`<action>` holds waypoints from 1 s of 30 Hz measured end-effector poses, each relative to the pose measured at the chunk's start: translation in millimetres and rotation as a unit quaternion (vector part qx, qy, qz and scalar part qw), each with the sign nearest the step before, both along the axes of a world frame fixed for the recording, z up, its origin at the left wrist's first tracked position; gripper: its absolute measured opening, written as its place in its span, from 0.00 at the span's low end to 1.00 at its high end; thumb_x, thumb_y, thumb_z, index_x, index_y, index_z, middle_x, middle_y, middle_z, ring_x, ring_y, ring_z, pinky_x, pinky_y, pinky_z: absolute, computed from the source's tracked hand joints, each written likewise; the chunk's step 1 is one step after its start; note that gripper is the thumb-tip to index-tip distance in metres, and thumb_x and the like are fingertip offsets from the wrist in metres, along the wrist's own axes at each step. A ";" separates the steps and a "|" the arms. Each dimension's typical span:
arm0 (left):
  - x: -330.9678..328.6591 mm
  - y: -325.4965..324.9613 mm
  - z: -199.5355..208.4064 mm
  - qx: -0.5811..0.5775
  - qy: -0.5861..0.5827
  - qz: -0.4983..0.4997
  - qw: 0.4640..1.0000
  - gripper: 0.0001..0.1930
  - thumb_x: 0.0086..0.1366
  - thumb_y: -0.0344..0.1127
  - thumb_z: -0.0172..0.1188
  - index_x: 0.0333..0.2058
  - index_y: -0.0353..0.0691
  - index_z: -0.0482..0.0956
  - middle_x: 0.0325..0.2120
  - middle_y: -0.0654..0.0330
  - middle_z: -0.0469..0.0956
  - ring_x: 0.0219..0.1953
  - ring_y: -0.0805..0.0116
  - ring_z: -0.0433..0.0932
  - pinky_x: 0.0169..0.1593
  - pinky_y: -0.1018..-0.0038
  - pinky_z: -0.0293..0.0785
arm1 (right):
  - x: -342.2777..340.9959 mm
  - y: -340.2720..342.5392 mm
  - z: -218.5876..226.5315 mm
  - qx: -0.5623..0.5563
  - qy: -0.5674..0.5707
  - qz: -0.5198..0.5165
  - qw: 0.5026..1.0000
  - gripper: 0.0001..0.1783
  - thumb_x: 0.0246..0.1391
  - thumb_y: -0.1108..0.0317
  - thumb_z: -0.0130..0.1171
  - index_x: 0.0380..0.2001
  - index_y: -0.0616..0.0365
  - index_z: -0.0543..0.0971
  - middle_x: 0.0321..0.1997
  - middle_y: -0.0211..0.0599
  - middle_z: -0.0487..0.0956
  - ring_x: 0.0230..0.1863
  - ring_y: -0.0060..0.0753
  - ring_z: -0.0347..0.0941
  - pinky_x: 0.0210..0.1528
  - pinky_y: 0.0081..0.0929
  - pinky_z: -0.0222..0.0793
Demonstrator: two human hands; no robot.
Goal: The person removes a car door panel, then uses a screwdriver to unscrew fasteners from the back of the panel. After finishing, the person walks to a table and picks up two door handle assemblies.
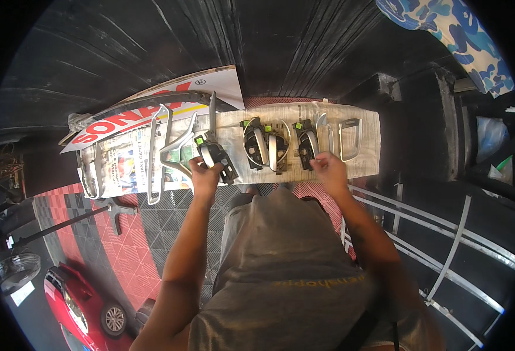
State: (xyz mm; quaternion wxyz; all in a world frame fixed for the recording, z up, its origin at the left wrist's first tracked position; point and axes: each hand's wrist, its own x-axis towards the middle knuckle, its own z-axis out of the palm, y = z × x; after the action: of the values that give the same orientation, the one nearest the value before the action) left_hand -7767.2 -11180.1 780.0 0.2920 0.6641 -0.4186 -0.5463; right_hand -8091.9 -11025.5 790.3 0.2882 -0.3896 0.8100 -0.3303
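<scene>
My left hand [206, 174] grips the lower edge of a black interior car door handle [212, 153] with a silver lever; it lies tilted on the newspaper. My right hand [330, 168] is closed, its fingertips at the lower right edge of another such door handle [307, 144]. Between my hands lie two more door handles, the left one [254, 142] and the right one [277, 149], side by side. Several of these handles carry bright green tabs. A silver rectangular trim frame [359, 140] and a slim silver trim piece [323, 130] lie to the right of them.
Newspaper [234, 123] covers the narrow bench. Long silver trim pieces [163, 152] lie at its left, before a white and red signboard [222, 88]. A metal frame rack [444, 257] stands at the right. Behind on the left are a fan [18, 272] and a red car [82, 304].
</scene>
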 end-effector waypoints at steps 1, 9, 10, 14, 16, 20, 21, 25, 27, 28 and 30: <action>-1.0 3.9 6.3 0.034 0.056 0.022 0.998 0.29 0.55 0.26 0.65 0.53 0.31 0.62 0.38 0.51 0.81 0.36 0.65 0.80 0.39 0.71 0.76 | 10.5 -5.1 -3.4 0.011 -0.012 0.019 1.000 0.11 0.55 0.64 0.69 0.39 0.55 0.82 0.28 0.36 0.82 0.26 0.32 0.78 0.33 0.31 0.74; 22.6 22.2 14.6 0.095 0.123 0.010 0.988 0.18 0.55 0.19 0.59 0.46 0.33 0.76 0.34 0.59 0.80 0.32 0.70 0.77 0.37 0.73 0.74 | 83.9 -46.4 5.9 0.071 0.173 0.296 0.937 0.10 0.58 0.60 0.58 0.38 0.51 0.83 0.37 0.36 0.85 0.34 0.46 0.83 0.38 0.43 0.78; 28.2 25.4 15.5 0.085 0.147 0.014 0.985 0.18 0.55 0.19 0.59 0.47 0.33 0.76 0.34 0.60 0.80 0.33 0.70 0.77 0.39 0.73 0.75 | 86.3 -47.9 0.9 0.054 0.190 0.311 0.930 0.10 0.58 0.61 0.57 0.37 0.51 0.83 0.37 0.37 0.85 0.34 0.45 0.83 0.38 0.43 0.78; 45.3 30.4 30.0 0.061 0.134 0.036 0.988 0.18 0.56 0.19 0.58 0.47 0.34 0.75 0.36 0.61 0.80 0.35 0.70 0.78 0.40 0.72 0.76 | 95.0 -56.6 3.7 0.068 0.266 0.363 0.890 0.10 0.56 0.65 0.54 0.36 0.53 0.82 0.38 0.38 0.85 0.35 0.42 0.84 0.38 0.41 0.78; 56.8 31.3 33.8 0.063 0.122 0.038 0.990 0.18 0.56 0.19 0.58 0.47 0.34 0.75 0.36 0.61 0.80 0.35 0.70 0.79 0.41 0.72 0.76 | 97.1 -55.1 -8.5 0.047 0.292 0.368 0.882 0.10 0.55 0.65 0.54 0.36 0.53 0.82 0.37 0.38 0.84 0.37 0.40 0.84 0.38 0.40 0.77; 64.5 31.4 40.1 0.068 0.119 0.043 0.990 0.18 0.56 0.20 0.58 0.48 0.35 0.75 0.36 0.61 0.80 0.35 0.70 0.79 0.41 0.71 0.78 | 96.0 -57.6 -18.2 0.057 0.310 0.391 0.865 0.09 0.53 0.65 0.54 0.34 0.53 0.81 0.36 0.35 0.83 0.39 0.37 0.83 0.39 0.38 0.77; 65.7 31.5 40.0 0.071 0.118 0.042 0.990 0.18 0.56 0.20 0.58 0.48 0.35 0.75 0.36 0.61 0.80 0.35 0.70 0.79 0.41 0.71 0.78 | 96.1 -56.6 -20.7 0.048 0.318 0.387 0.864 0.09 0.53 0.65 0.54 0.33 0.53 0.81 0.35 0.34 0.83 0.39 0.36 0.83 0.39 0.38 0.76; 64.4 31.9 38.3 0.076 0.120 0.045 0.989 0.18 0.56 0.20 0.58 0.48 0.35 0.75 0.36 0.61 0.80 0.34 0.70 0.79 0.41 0.71 0.78 | 92.9 -53.2 -27.4 0.007 0.331 0.378 0.865 0.08 0.51 0.65 0.55 0.32 0.52 0.81 0.34 0.31 0.83 0.38 0.35 0.82 0.39 0.37 0.76; 63.4 31.3 37.1 0.076 0.113 0.039 0.990 0.18 0.56 0.20 0.59 0.48 0.35 0.75 0.36 0.61 0.80 0.34 0.70 0.79 0.41 0.71 0.78 | 92.5 -51.8 -27.5 -0.017 0.329 0.372 0.868 0.08 0.50 0.64 0.56 0.31 0.51 0.81 0.33 0.29 0.82 0.37 0.35 0.82 0.39 0.37 0.76; 63.8 31.7 35.9 0.071 0.106 0.038 0.991 0.18 0.56 0.20 0.59 0.48 0.35 0.75 0.36 0.61 0.80 0.35 0.70 0.79 0.41 0.72 0.77 | 92.6 -50.9 -27.1 -0.030 0.329 0.370 0.868 0.07 0.50 0.64 0.56 0.31 0.51 0.81 0.32 0.29 0.82 0.37 0.34 0.82 0.39 0.37 0.76; 62.5 31.6 35.3 0.060 0.096 0.031 0.993 0.19 0.56 0.20 0.59 0.48 0.35 0.75 0.36 0.61 0.81 0.35 0.70 0.78 0.42 0.72 0.77 | 90.3 -49.5 -23.8 -0.064 0.327 0.351 0.875 0.06 0.48 0.64 0.57 0.30 0.50 0.81 0.31 0.28 0.82 0.36 0.34 0.82 0.39 0.36 0.76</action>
State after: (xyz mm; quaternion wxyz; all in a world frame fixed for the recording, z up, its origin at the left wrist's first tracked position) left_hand -7704.7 -11148.5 815.3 0.3073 0.6378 -0.3343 -0.6221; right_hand -8001.6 -11075.0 766.5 0.0783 -0.7515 0.6453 -0.1125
